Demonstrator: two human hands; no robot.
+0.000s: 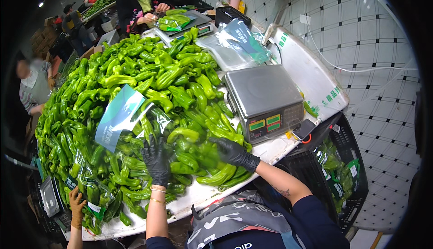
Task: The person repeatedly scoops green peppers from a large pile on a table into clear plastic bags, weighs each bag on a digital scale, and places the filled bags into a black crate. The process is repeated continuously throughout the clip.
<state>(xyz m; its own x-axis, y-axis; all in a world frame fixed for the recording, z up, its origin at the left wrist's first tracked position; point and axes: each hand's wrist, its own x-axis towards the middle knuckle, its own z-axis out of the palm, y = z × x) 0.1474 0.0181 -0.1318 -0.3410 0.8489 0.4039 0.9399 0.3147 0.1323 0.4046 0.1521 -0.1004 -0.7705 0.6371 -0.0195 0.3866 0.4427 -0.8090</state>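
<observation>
My left hand (pixel 155 162), in a black glove, lies against the green peppers (pixel 159 66) at the near side of a large heap. Its fingers point away from me and touch the edge of a clear plastic bag (pixel 120 117) with a blue and teal printed panel. The see-through part of this bag is hard to make out over the peppers. My right hand (pixel 233 152), also black-gloved, reaches into the heap from the right. Motion blurs its fingertips and the peppers around them, so its grip is unclear.
A digital scale (pixel 258 93) stands right of the heap, with flat printed bags (pixel 240 42) behind it. A phone (pixel 304 129) lies at the table edge. Below, a black crate (pixel 358 147) holds bagged peppers. A co-worker's orange-gloved hand (pixel 77 203) touches a filled bag (pixel 96 195). Another person (pixel 145 5) works behind.
</observation>
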